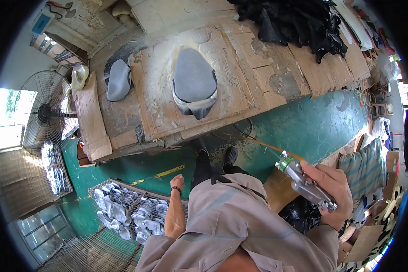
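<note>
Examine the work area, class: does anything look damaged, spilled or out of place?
Yes. The brown cardboard bench covering looks torn, with a ragged grey patch right of the middle. Pale yellowish residue stains it around the larger grey rounded piece, perhaps something spilled or sprayed.

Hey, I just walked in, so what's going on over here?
A person stands at a cardboard-covered workbench, gripping a metal spray gun in the right hand, off to the side of the bench. The left hand hangs at the other side, with nothing visible in it. On the bench lie a large grey, seat-shaped piece and, to its left, a smaller grey piece. A heap of black material sits toward the right.
</note>
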Action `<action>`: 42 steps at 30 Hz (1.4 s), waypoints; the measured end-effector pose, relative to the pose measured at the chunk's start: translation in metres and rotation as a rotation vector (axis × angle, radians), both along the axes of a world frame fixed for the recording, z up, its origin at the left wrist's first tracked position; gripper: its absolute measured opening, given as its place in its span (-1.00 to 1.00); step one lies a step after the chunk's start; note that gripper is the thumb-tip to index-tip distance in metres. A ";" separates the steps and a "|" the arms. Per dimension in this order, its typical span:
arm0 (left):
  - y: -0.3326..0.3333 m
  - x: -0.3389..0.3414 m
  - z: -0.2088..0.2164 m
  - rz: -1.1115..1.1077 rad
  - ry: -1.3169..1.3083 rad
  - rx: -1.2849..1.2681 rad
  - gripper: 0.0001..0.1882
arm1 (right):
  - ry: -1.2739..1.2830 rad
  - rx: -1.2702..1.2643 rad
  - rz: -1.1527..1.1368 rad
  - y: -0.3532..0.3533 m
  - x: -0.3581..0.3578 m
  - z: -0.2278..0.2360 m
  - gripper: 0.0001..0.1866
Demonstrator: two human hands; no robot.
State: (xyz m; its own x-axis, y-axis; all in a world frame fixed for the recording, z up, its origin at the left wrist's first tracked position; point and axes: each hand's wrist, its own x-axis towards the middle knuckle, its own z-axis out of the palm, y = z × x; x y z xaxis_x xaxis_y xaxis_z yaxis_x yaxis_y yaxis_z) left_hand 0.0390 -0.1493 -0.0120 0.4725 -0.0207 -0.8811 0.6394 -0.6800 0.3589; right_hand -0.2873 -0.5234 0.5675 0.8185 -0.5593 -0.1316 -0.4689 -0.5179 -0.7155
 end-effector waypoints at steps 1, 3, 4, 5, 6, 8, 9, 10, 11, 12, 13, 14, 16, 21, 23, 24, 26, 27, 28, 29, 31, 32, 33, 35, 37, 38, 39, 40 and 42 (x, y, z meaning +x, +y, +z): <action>-0.010 0.003 0.002 -0.001 -0.008 0.001 -0.76 | -0.008 0.001 -0.001 0.003 -0.003 -0.002 -0.23; -0.013 0.009 0.008 -0.080 -0.126 -0.011 -0.71 | -0.115 -0.040 -0.304 0.012 0.004 -0.015 -0.42; -0.022 0.011 0.011 -0.081 -0.126 -0.009 -0.71 | -0.064 0.024 -0.398 0.012 0.005 -0.009 -0.41; -0.035 0.012 0.016 -0.089 -0.177 -0.085 -0.73 | -0.065 0.024 -0.402 0.014 0.004 -0.011 -0.41; -0.047 0.013 0.022 -0.095 -0.228 -0.162 -0.75 | -0.067 -0.031 -0.447 0.015 0.003 -0.015 -0.40; -0.074 0.015 0.040 -0.101 -0.294 -0.240 -0.76 | -0.071 -0.083 -0.485 0.016 0.000 -0.018 -0.39; -0.086 0.018 0.046 -0.108 -0.361 -0.319 -0.77 | -0.070 -0.035 -0.475 0.017 -0.002 -0.016 -0.40; -0.102 0.021 0.050 -0.117 -0.361 -0.324 -0.77 | -0.067 0.004 -0.479 0.021 -0.008 -0.009 -0.41; -0.110 0.027 0.052 -0.070 -0.454 -0.474 -0.76 | -0.075 0.011 -0.470 0.023 -0.011 -0.008 -0.41; -0.117 0.032 0.056 -0.024 -0.546 -0.625 -0.76 | -0.058 0.007 -0.393 0.026 -0.014 -0.007 -0.43; -0.125 0.038 0.061 -0.020 -0.557 -0.620 -0.76 | -0.041 0.001 -0.315 0.027 -0.017 -0.007 -0.46; -0.140 0.042 0.070 -0.001 -0.629 -0.692 -0.75 | -0.020 0.165 -0.187 0.017 -0.026 -0.008 -0.49; -0.171 0.050 0.092 0.013 -0.706 -0.763 -0.73 | -0.047 0.071 -0.294 0.025 -0.022 -0.010 -0.48; -0.262 0.064 0.184 -0.384 -1.123 -0.611 -0.67 | -0.141 -0.101 -0.060 0.009 -0.037 -0.023 -0.39; -0.308 0.072 0.212 -0.545 -1.188 -0.561 -0.64 | -0.141 -0.160 -0.120 0.020 -0.040 -0.012 -0.36; -0.325 0.075 0.223 -0.678 -1.361 -0.548 -0.62 | -0.101 -0.084 -0.307 0.025 -0.042 -0.013 -0.38; -0.337 0.091 0.225 -0.807 -1.544 -0.510 -0.59 | -0.067 -0.011 -0.427 0.028 -0.047 -0.010 -0.38; -0.333 0.103 0.222 -0.870 -1.543 -0.445 -0.60 | -0.076 -0.003 -0.412 0.023 -0.049 -0.017 -0.38; -0.341 0.103 0.222 -0.944 -1.526 -0.412 -0.62 | -0.075 -0.037 -0.372 0.023 -0.056 -0.019 -0.29; -0.350 0.105 0.223 -0.950 -1.520 -0.421 -0.62 | -0.073 -0.070 -0.331 0.023 -0.060 -0.020 -0.20; -0.360 0.109 0.224 -1.026 -1.542 -0.435 -0.66 | 0.037 -0.199 -0.343 0.024 -0.063 -0.020 -0.19; -0.368 0.110 0.229 -1.016 -1.558 -0.451 -0.73 | 0.007 -0.163 -0.273 0.023 -0.064 -0.020 -0.22; -0.372 0.112 0.234 -1.019 -1.550 -0.442 -0.73 | -0.024 -0.128 -0.202 0.023 -0.065 -0.021 -0.24; -0.380 0.118 0.248 -1.102 -1.546 -0.414 -0.79 | -0.050 -0.108 -0.145 0.022 -0.064 -0.022 -0.29; -0.382 0.117 0.253 -1.077 -1.581 -0.444 -0.83 | -0.101 -0.072 -0.045 0.020 -0.061 -0.022 -0.33; -0.383 0.116 0.254 -1.052 -1.559 -0.449 -0.84 | -0.072 -0.091 -0.058 0.019 -0.056 -0.018 -0.31; -0.383 0.115 0.256 -1.024 -1.538 -0.453 -0.85 | -0.075 -0.095 -0.050 0.023 -0.050 -0.019 -0.31; -0.381 0.115 0.255 -1.007 -1.546 -0.441 -0.85 | -0.042 -0.064 -0.214 0.032 -0.044 -0.021 -0.43; -0.379 0.117 0.249 -1.013 -1.541 -0.535 -0.87 | -0.126 0.010 -0.339 0.035 -0.039 -0.019 -0.52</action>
State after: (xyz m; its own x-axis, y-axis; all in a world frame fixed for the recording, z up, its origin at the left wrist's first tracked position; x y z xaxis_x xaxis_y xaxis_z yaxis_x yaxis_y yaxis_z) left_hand 0.1563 -0.5283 0.2371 0.3617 -0.8345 0.4157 -0.8933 -0.1826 0.4108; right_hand -0.3265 -0.4880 0.5485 0.5971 -0.8007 -0.0485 -0.5209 -0.3410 -0.7825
